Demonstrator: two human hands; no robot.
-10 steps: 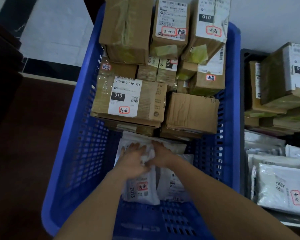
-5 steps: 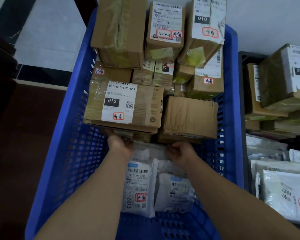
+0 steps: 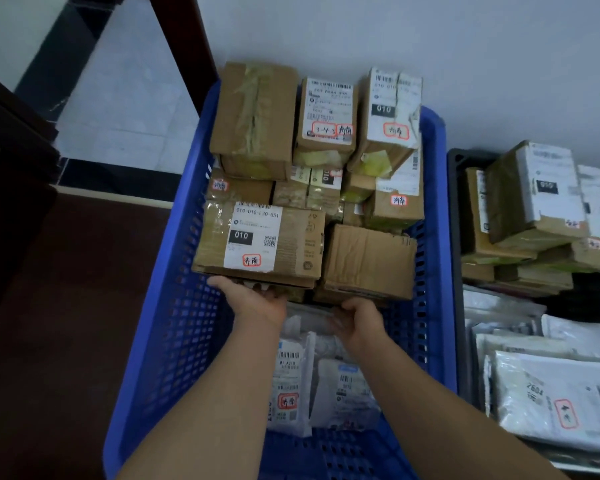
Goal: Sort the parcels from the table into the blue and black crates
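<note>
My left hand (image 3: 253,299) and right hand (image 3: 359,320) cup the boxes' (image 3: 264,237) near edges in the blue crate (image 3: 433,271); push evenly, keeping stacks square.

There is one view only, from the person's head. It looks forward and steeply down, close above the blue crate (image 3: 174,341), near a wall.

I'm looking into a parcel sorting room, some courier depot: a blue crate (image 3: 174,341) stacked with taped cardboard boxes (image 3: 257,119) bearing shipping labels (image 3: 253,237), a black crate (image 3: 456,209) beside it with white mailer bags (image 3: 548,400), plain wall, tiled floor (image 3: 118,109).
</note>
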